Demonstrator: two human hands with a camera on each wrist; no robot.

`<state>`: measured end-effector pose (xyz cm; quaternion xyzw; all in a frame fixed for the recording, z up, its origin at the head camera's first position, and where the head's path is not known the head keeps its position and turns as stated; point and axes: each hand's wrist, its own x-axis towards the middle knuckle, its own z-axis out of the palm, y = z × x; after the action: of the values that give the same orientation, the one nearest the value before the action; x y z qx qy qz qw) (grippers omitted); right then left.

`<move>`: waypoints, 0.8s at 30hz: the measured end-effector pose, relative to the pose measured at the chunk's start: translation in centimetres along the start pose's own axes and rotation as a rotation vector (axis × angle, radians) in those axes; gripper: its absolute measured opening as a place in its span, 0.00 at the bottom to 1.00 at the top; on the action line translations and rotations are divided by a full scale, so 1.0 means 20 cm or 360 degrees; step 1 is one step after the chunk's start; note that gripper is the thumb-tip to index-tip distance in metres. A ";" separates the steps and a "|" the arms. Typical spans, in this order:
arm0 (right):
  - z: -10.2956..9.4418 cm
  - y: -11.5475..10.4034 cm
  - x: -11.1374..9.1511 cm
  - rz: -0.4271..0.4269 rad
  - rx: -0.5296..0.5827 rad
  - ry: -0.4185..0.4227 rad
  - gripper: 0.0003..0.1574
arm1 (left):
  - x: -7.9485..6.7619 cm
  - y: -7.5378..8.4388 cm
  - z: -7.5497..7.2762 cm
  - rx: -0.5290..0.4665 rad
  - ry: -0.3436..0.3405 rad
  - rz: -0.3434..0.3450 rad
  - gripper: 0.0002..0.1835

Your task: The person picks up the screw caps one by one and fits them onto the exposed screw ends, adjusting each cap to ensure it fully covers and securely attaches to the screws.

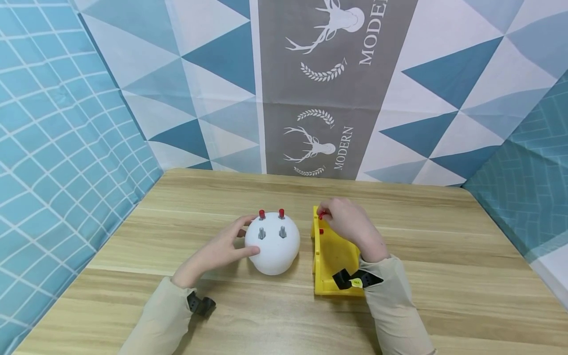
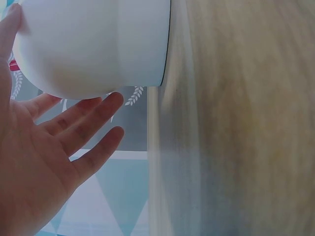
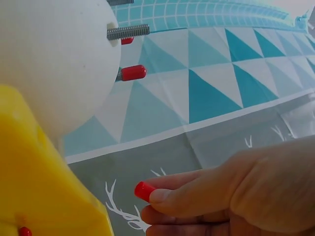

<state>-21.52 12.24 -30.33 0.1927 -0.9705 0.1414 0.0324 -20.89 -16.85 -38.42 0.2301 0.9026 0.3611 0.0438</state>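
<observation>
A white dome-topped object [image 1: 272, 251] stands on the table. Red caps [image 1: 281, 213] cover its two far threaded studs, while the two nearer studs [image 1: 282, 231] show bare metal. My left hand [image 1: 224, 246] rests against the dome's left side, thumb toward the front and fingers spread along the back; the left wrist view shows these fingers fairly straight. Between thumb and index finger, my right hand [image 1: 350, 222] pinches a small red cap [image 3: 144, 191] above the far end of a yellow bin [image 1: 337, 286]. Another red cap [image 1: 321, 231] lies inside that bin.
The wooden table [image 1: 213, 192] ends at a patterned backdrop [image 1: 222, 98] behind, with a blue tiled covering [image 1: 57, 148] on the left. The yellow bin's raised left wall faces the dome across a narrow gap. Dark wrist straps [image 1: 201, 304] sit over both sleeves.
</observation>
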 end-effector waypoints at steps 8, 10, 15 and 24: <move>-0.01 -0.03 -0.01 -0.0038 -0.0008 0.0075 0.10 | 0.00 0.00 0.00 0.0007 0.0003 -0.0001 0.43; -0.02 -0.04 -0.02 -0.0037 -0.0008 0.0085 0.10 | 0.00 0.00 0.00 0.0009 0.0003 -0.0005 0.43; -0.03 -0.06 -0.03 -0.0068 -0.0024 0.0137 0.10 | 0.00 0.00 0.00 0.0009 0.0001 -0.0012 0.44; -0.04 -0.11 -0.05 -0.0160 -0.0048 0.0260 0.10 | 0.00 0.00 0.00 0.0003 -0.0002 -0.0009 0.43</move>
<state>-19.76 10.78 -29.16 0.2284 -0.9558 0.1400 0.1214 -20.92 -16.82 -38.45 0.2277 0.9036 0.3599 0.0451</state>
